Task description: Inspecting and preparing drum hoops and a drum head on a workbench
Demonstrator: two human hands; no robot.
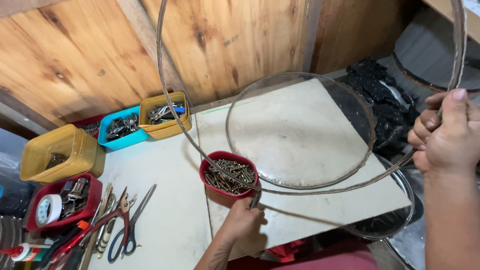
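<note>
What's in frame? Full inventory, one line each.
Metal hoop: 1, grey, large, held up over the bench.
Glass lid: 1, clear, round, flat on the board.
Board: 1, off-white, bench right.
Red tub of screws: 1, board's left edge.
Yellow tubs: 2, back left, hardware inside.
Blue tub: 1, between the yellow tubs.
Red tray: 1, far left, holds a tape roll.
Scissors: 1, blue handles, front left, beside pliers.
Wooden wall: behind bench.
Left hand: grip on hoop's lower part.
Right hand: grip on hoop, right side.
</note>
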